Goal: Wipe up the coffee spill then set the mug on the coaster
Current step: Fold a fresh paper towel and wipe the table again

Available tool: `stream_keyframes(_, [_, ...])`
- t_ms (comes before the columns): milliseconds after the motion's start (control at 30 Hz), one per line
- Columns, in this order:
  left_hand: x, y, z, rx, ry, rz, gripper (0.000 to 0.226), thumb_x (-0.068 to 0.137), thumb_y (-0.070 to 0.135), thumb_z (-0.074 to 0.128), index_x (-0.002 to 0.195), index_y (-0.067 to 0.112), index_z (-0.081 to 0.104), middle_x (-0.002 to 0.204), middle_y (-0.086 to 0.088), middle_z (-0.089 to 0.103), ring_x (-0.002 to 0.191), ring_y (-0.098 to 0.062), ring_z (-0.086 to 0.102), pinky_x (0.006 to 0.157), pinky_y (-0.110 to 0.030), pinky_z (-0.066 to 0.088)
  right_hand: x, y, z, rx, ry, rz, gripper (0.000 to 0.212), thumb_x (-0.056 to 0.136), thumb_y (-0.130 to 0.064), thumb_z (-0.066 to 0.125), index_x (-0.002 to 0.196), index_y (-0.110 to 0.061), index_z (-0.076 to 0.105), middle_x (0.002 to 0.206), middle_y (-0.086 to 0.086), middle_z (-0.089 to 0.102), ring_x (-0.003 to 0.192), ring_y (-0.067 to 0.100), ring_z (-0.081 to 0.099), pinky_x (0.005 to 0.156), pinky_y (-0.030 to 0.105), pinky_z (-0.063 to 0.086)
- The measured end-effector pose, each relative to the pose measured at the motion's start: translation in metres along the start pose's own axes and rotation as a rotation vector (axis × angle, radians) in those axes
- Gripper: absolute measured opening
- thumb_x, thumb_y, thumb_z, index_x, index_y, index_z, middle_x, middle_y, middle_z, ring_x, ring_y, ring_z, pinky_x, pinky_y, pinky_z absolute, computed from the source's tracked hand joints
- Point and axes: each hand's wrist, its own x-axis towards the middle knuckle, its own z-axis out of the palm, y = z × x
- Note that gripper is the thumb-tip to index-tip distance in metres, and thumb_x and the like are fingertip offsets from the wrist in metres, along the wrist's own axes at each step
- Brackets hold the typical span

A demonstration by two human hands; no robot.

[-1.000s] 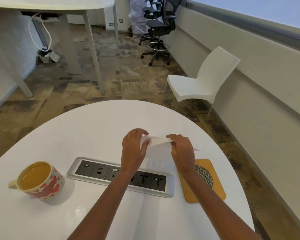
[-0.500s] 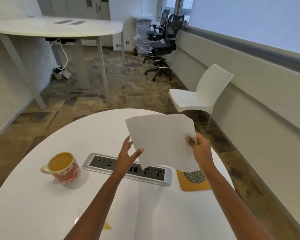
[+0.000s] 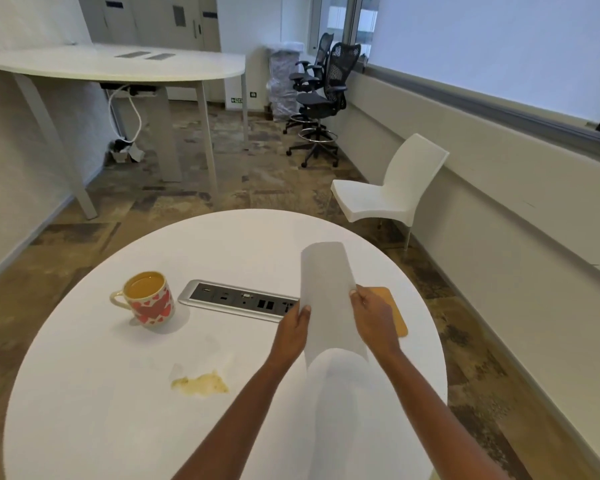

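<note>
Both hands hold a white sheet (image 3: pixel 326 292) above the table (image 3: pixel 257 244), the left hand (image 3: pixel 293 329) pinching its left edge and the right hand (image 3: pixel 374 318) its right edge, so it bows between the fingers. The coaster (image 3: pixel 387 299) lies just beyond the right fingers, partly hidden by them. The socket panel (image 3: pixel 236 299) runs left from the left fingers toward the full mug (image 3: pixel 149 299), and the coffee spill (image 3: pixel 201 384) lies left of those fingers, nearer the person.
</note>
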Motion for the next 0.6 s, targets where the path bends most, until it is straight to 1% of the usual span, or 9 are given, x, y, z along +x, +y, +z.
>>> stream_keyframes(100, [-0.022, 0.002, 0.01, -0.035, -0.036, -0.02, 0.033, 0.099, 0.014, 0.032, 0.127, 0.006, 0.049, 0.122, -0.021, 0.061, 0.109, -0.034, 0.059, 0.097, -0.046, 0.048, -0.025, -0.006, 0.019, -0.061, -0.08, -0.075, 0.037, 0.099, -0.02, 0.037, 0.129, -0.009, 0.055, 0.129, 0.013, 0.061, 0.115, 0.027, 0.057, 0.097, 0.032, 0.045])
stream_keyframes(167, [-0.033, 0.002, 0.012, -0.093, -0.066, -0.028, 0.034, 0.1, 0.016, 0.031, 0.13, 0.009, 0.046, 0.124, -0.016, 0.059, 0.111, -0.03, 0.058, 0.099, -0.047, 0.047, -0.041, -0.009, 0.03, -0.059, -0.108, -0.089, 0.038, 0.099, -0.019, 0.037, 0.132, -0.01, 0.051, 0.134, 0.01, 0.057, 0.12, 0.026, 0.055, 0.101, 0.032, 0.042])
stream_keyframes(200, [-0.039, 0.002, 0.013, -0.13, -0.08, -0.033, 0.034, 0.1, 0.017, 0.031, 0.13, 0.012, 0.046, 0.123, -0.012, 0.059, 0.111, -0.024, 0.059, 0.099, -0.042, 0.048, -0.048, -0.011, 0.034, -0.051, -0.116, -0.093, 0.038, 0.099, -0.019, 0.036, 0.133, -0.01, 0.05, 0.134, 0.01, 0.057, 0.121, 0.025, 0.054, 0.103, 0.032, 0.042])
stream_keyframes(300, [-0.056, 0.004, 0.01, -0.223, -0.111, -0.042, 0.03, 0.1, 0.018, 0.033, 0.126, 0.02, 0.045, 0.118, 0.001, 0.058, 0.104, -0.008, 0.058, 0.087, -0.02, 0.051, -0.062, -0.016, 0.042, -0.068, -0.125, -0.112, 0.038, 0.099, -0.021, 0.035, 0.131, -0.01, 0.051, 0.13, 0.01, 0.06, 0.119, 0.024, 0.057, 0.101, 0.031, 0.043])
stream_keyframes(333, [-0.059, 0.004, 0.008, -0.244, -0.116, -0.053, 0.031, 0.1, 0.018, 0.034, 0.128, 0.019, 0.044, 0.118, 0.001, 0.057, 0.105, -0.008, 0.057, 0.086, -0.019, 0.05, -0.064, -0.018, 0.043, -0.07, -0.137, -0.104, 0.038, 0.099, -0.022, 0.035, 0.131, -0.01, 0.051, 0.13, 0.011, 0.059, 0.118, 0.024, 0.057, 0.101, 0.032, 0.044])
stream_keyframes(433, [-0.065, 0.004, 0.0, -0.307, -0.113, -0.094, 0.031, 0.099, 0.023, 0.034, 0.13, 0.019, 0.041, 0.12, -0.001, 0.055, 0.114, -0.017, 0.053, 0.097, -0.031, 0.046, -0.068, -0.022, 0.048, -0.031, -0.2, -0.032, 0.04, 0.1, -0.032, 0.031, 0.126, -0.01, 0.052, 0.13, 0.013, 0.058, 0.118, 0.026, 0.057, 0.101, 0.035, 0.046])
stream_keyframes(467, [-0.065, 0.004, -0.003, -0.335, -0.116, -0.1, 0.029, 0.099, 0.025, 0.033, 0.127, 0.021, 0.042, 0.12, -0.001, 0.055, 0.115, -0.018, 0.053, 0.097, -0.031, 0.045, -0.068, -0.023, 0.05, 0.002, -0.222, -0.003, 0.043, 0.1, -0.036, 0.03, 0.126, -0.01, 0.051, 0.131, 0.013, 0.057, 0.118, 0.027, 0.056, 0.1, 0.036, 0.046])
stream_keyframes(533, [-0.064, 0.001, -0.008, -0.361, -0.119, -0.101, 0.03, 0.099, 0.028, 0.031, 0.126, 0.021, 0.042, 0.121, -0.002, 0.057, 0.114, -0.019, 0.055, 0.094, -0.03, 0.047, -0.069, -0.026, 0.055, 0.083, -0.273, 0.044, 0.05, 0.098, -0.043, 0.031, 0.133, -0.01, 0.045, 0.138, 0.012, 0.051, 0.123, 0.027, 0.052, 0.104, 0.039, 0.045])
stream_keyframes(600, [-0.06, -0.003, -0.015, -0.348, -0.095, -0.102, 0.036, 0.098, 0.028, 0.032, 0.132, 0.017, 0.04, 0.125, -0.007, 0.056, 0.116, -0.023, 0.055, 0.095, -0.035, 0.048, -0.068, -0.027, 0.062, 0.151, -0.305, 0.084, 0.053, 0.097, -0.045, 0.033, 0.138, -0.011, 0.038, 0.141, 0.011, 0.048, 0.126, 0.028, 0.049, 0.106, 0.043, 0.044])
